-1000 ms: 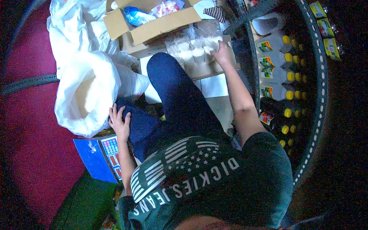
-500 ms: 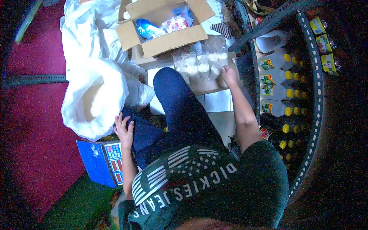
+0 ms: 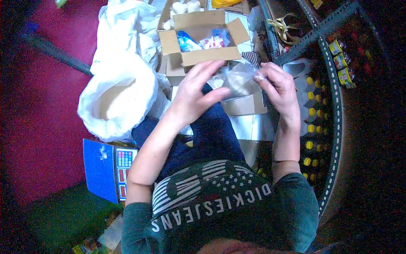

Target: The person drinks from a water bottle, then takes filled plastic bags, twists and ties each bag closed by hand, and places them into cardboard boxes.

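A clear plastic bag (image 3: 240,82) with whitish contents is held up in front of me, above a low cardboard tray (image 3: 246,106). My right hand (image 3: 278,88) pinches the gathered top of the bag between thumb and fingers. On the bag's other side, my left hand (image 3: 198,91) is open, its thumb and fingers spread around the bag's left edge; I cannot tell whether it touches. Other filled bags in the tray are mostly hidden behind my hands and the held bag.
An open cardboard box (image 3: 211,55) with blue and red-and-white packets lies ahead. To the left stand a large white sack (image 3: 86,103) holding pale grains and a blue scale (image 3: 100,169). Along the right, a metal-framed shelf (image 3: 337,122) holds several yellow-capped bottles (image 3: 311,128).
My left hand has left my knee and come up beside the bag. My right hand has lifted a filled bag from the tray toward me. The view has shifted slightly.
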`<state>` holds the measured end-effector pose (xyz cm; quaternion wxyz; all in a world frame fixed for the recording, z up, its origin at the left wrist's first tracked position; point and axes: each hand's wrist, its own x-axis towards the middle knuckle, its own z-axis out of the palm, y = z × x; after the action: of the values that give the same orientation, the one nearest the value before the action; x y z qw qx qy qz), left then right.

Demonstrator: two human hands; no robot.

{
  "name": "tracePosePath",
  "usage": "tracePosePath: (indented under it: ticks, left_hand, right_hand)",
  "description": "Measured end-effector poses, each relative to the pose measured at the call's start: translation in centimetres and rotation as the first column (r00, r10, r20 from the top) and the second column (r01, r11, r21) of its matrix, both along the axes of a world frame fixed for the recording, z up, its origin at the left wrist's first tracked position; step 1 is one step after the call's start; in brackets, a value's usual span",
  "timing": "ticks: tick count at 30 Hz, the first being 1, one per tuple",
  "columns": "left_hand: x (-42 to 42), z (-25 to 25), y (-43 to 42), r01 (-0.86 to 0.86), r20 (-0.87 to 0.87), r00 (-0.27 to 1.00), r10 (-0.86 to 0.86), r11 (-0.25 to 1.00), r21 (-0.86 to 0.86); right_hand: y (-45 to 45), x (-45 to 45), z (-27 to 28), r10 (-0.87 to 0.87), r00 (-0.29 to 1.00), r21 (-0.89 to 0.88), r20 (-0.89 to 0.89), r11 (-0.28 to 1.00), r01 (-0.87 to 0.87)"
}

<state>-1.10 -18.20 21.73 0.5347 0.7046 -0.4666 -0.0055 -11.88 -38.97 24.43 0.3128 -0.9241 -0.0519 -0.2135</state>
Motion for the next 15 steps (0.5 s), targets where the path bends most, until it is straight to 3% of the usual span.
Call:
tracePosePath:
  ticks: [1, 2, 5, 9, 10, 13, 14, 15]
  left_hand:
    - [0.0, 0.4, -0.5, 0.014, 0.003, 1.0, -0.014, 0.999, -0.033]
    - [0.2, 0.7, -0.6, 0.031, 0.006, 1.0, -0.031, 0.998, -0.063]
    - [1.1, -0.5, 0.2, 0.055, -0.047, 0.997, -0.054, 0.998, 0.017]
    - [1.5, 0.1, 2.2, -0.037, -0.15, 0.988, 0.022, 0.995, -0.098]
    - [1.4, 0.7, 2.6, -0.081, -0.159, 0.985, 0.064, 0.992, -0.099]
    - [1.7, 0.8, 3.0, -0.107, -0.107, 0.99, 0.095, 0.988, -0.109]
    - [1.4, 1.1, 3.1, -0.131, -0.056, 0.99, 0.127, 0.988, -0.084]
    - [1.3, 1.2, 3.0, -0.133, -0.014, 0.991, 0.133, 0.986, -0.096]
  right_hand:
    - [0.8, 0.3, 0.3, 0.017, 1.0, 0.035, 0.001, 0.999, -0.017]
    - [1.6, 0.9, 0.0, 0.059, 0.991, 0.028, 0.119, 0.998, -0.062]
    - [3.5, 1.7, -0.9, 0.122, 0.992, 0.092, 0.034, 0.988, -0.125]
    - [4.9, 2.6, -1.1, 0.155, 0.988, 0.298, -0.008, 0.944, -0.145]
    - [5.5, 3.0, -1.3, 0.155, 0.986, 0.468, -0.054, 0.876, -0.112]
    - [6.3, 3.9, -0.8, 0.294, 0.931, 0.579, -0.216, 0.806, -0.12]
    - [7.7, 4.2, -0.7, 0.297, 0.949, 0.623, -0.104, 0.763, -0.171]
    - [7.7, 4.4, -0.7, 0.319, 0.939, 0.597, -0.132, 0.782, -0.181]
